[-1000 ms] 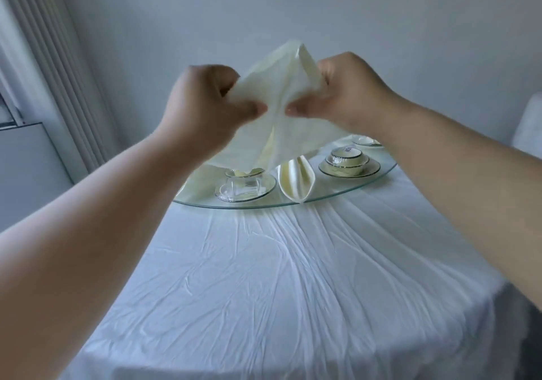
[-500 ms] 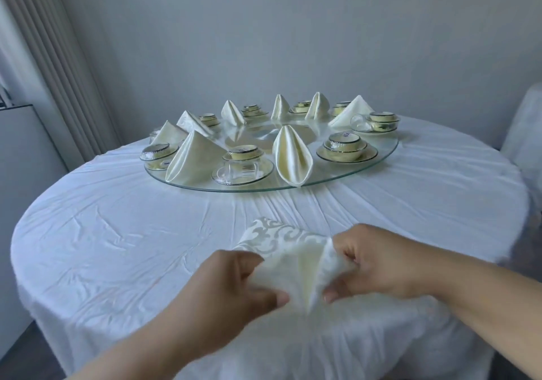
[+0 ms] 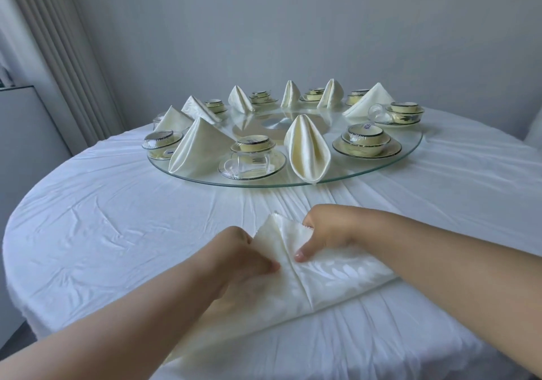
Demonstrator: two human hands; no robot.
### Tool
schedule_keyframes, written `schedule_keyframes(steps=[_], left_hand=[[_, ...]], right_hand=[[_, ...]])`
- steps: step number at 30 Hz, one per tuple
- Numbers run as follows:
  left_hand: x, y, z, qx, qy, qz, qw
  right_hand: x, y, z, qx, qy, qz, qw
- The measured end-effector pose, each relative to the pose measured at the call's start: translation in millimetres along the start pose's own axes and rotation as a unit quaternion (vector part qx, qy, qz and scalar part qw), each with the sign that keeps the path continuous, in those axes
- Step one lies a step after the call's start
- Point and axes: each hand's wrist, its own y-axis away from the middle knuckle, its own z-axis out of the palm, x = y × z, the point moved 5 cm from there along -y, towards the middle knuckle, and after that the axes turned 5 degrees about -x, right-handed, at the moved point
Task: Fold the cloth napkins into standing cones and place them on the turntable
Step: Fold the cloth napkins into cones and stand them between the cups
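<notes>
Lowered from chest height a second ago, the napkin (image 3: pixel 296 277) now lies on the tablecloth (image 3: pixel 111 218) near the front edge of the table, spread wide at its near end and gathered to a raised point at its far end. Both hands pinch that point: the left hand (image 3: pixel 234 253) holds the left flap with thumb and fingers curled on the cloth, and the right hand (image 3: pixel 325 233) holds the right flap, its thumb pressed on the fabric beside a centre crease. The two hands sit close together, parted only by the narrow peak of cloth between them. By appearance the step in hand is the shaping of the cone: the flaps are being drawn to the centre line, and the napkin is not yet rolled or stood up. The next move probably calls for bringing the two flaps together along the crease, tucking or turning the base, then lifting the cone upright. Satin-like fabric of this kind may slip open if the pinch loosens. Beyond the hands a broad band of bare tablecloth offers room for folding. Farther back stands the glass turntable (image 3: pixel 410 156), its near rim well apart from the hands; it carries folded napkins, of which the nearest cone (image 3: pixel 308 147) stands at the rim, with cups and saucers (image 3: pixel 252 159) between them. A gap on the rim at the right may be free for the new cone, though this cannot be confirmed from here.
</notes>
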Motion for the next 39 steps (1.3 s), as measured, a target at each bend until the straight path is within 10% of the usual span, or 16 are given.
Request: schedule_keyframes(steps=[6, 22, 28, 39], left_hand=[[5, 5, -3, 0.129, -0.235, 0.098, 0.958], [5, -24, -11, 0.07, -0.213, 0.026, 0.974], [13, -6, -8, 0.219, -0.258, 0.169, 0.926], [10, 28, 24, 0.059, -0.392, 0.289, 0.871]], right_hand=[[2, 2, 6, 0.053, 0.017, -0.009, 0.998], [4, -7, 2, 0.119, 0.104, -0.012, 0.987], [4, -6, 5, 0.154, 0.113, -0.015, 0.982], [8, -5, 7, 0.242, 0.082, -0.066, 0.965]])
